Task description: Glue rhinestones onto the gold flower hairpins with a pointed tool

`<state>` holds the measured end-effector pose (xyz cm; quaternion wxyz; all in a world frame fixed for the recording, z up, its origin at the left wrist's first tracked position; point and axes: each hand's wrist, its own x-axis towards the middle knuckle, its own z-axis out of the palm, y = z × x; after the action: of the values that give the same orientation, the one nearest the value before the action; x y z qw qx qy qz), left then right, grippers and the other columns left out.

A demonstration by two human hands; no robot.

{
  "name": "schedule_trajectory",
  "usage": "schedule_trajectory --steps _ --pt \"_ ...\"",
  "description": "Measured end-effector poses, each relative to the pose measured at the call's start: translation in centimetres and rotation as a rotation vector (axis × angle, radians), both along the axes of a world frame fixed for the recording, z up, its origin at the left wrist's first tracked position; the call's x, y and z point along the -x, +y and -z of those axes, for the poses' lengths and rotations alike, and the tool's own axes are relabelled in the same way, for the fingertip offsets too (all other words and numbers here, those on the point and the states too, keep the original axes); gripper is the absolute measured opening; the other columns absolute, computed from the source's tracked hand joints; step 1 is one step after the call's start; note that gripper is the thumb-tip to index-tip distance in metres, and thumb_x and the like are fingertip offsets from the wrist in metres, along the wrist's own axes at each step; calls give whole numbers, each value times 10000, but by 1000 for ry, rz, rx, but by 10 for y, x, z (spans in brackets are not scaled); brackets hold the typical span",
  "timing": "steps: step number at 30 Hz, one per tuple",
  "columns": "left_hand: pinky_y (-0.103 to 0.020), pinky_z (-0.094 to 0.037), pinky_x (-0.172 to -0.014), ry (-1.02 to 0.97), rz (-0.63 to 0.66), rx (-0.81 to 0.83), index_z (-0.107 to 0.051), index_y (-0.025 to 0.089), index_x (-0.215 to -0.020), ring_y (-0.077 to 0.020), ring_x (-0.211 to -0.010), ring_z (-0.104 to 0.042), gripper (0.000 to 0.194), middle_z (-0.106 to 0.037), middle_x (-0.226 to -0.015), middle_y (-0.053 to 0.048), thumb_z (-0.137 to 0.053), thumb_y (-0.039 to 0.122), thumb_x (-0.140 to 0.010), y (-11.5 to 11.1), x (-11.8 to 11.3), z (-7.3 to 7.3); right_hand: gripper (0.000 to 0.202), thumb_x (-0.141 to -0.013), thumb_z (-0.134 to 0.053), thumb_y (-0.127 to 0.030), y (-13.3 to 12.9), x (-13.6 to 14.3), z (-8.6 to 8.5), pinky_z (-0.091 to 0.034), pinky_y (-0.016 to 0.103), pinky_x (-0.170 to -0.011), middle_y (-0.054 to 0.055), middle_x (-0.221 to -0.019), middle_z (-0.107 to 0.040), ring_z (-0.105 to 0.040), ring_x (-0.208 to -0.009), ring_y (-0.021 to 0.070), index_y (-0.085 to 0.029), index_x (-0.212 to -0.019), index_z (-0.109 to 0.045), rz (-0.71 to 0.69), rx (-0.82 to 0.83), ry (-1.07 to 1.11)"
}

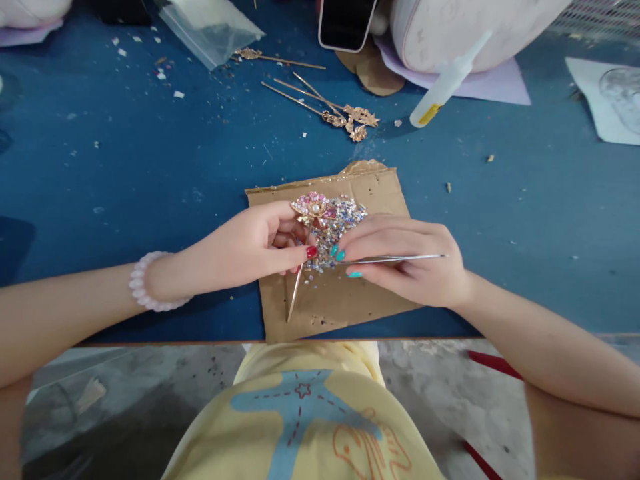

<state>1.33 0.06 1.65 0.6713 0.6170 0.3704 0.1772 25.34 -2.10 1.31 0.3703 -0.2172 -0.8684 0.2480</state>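
Between the thumb and fingers of my left hand (265, 240) is a gold hairpin (314, 208), its flower-shaped head set with pink stones and a pearl-like bead. The pin's stem slants down toward me. My right hand (410, 257) is closed on slim metal tweezers (395, 258), whose tips point left and are hidden by the fingers. Just under the hairpin and by the right fingertips lies a pile of small shiny rhinestones (345, 217). The pile rests on a piece of brown cardboard (340, 310) at the table's front edge.
Beyond the cardboard lie several gold hairpins (350, 120) on the blue table (150, 160). Farther back are a white bottle with a narrow nozzle (440, 93), a phone (347, 23), a clear plastic bag (210, 33) and a pale rounded case (465, 27). A printed paper (610, 100) lies at right.
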Motion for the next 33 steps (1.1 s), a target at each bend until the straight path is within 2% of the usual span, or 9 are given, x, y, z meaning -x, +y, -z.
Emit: schedule_trajectory --steps 11,19,33 --pt "-185 -539 -552 23 0 -16 -633 156 -1124 -95 -668 -652 284 -675 -895 -6 -670 160 -842 0 -1 -1 29 -941 -656 -166 0 0 0 -623 276 -878 55 -927 -759 -738 -936 124 -150 -955 -675 -4 -3 4" --pt "-186 -550 -574 7 10 -25 -635 156 -1148 -93 -694 -652 285 -702 -972 -33 -651 151 -864 1 0 0 29 -925 -669 -140 1 0 1 -618 271 -889 54 -924 -757 -736 -938 124 -147 -953 -674 -10 -9 0" --pt "-187 -545 -565 11 -6 -8 -622 160 -1071 -89 -680 -654 233 -700 -951 -24 -663 162 -842 1 0 0 27 -936 -656 -154 0 -1 1 -626 273 -878 49 -919 -762 -742 -928 126 -157 -955 -675 4 -26 -8"
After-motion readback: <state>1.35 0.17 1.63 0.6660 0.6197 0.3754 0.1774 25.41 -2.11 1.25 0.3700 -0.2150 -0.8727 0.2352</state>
